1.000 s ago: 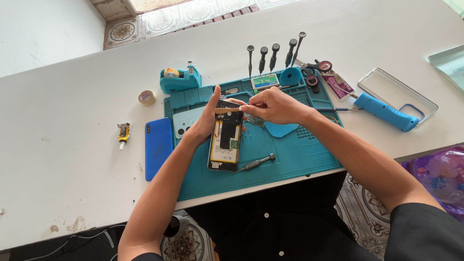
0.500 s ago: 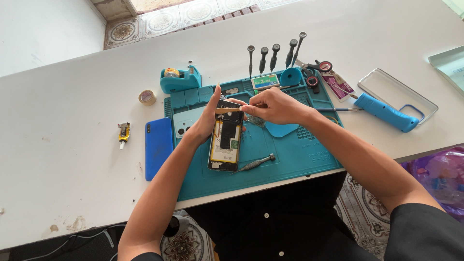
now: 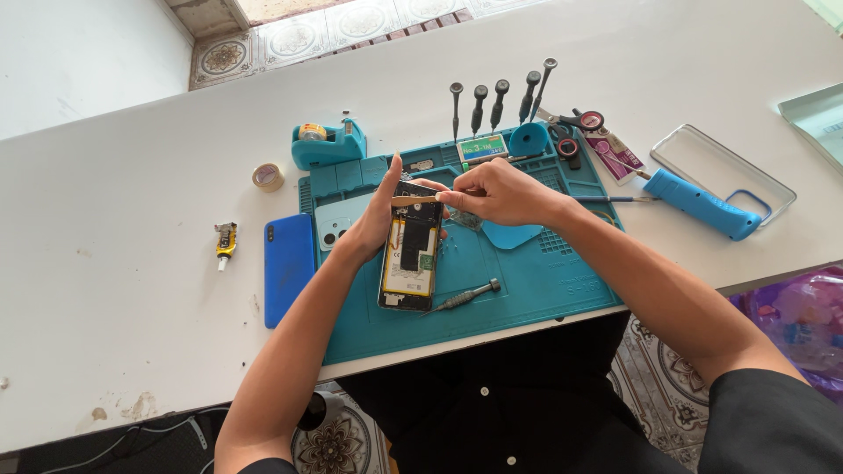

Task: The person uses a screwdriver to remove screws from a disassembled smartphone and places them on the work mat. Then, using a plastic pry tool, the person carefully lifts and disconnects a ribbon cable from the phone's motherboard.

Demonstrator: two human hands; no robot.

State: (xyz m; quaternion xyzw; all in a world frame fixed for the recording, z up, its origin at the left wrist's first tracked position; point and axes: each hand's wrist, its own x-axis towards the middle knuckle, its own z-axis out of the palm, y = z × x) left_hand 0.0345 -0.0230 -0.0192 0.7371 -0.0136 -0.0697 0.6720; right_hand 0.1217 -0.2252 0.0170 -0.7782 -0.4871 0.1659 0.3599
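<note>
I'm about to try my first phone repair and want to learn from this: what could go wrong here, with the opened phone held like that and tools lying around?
1. The right hand works a thin pale tool at the top of the opened phone; a slip could scratch the exposed parts inside.
2. Only the left hand steadies the phone, so it might shift under pressure.
3. The loose screwdriver lies right beside the phone on the teal mat; a forearm could perhaps knock it off the table edge.

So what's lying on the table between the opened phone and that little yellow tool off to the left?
In the head view, between the opened phone and the yellow tool, a blue phone lies flat, with a pale back cover beside it on the teal mat.
</note>
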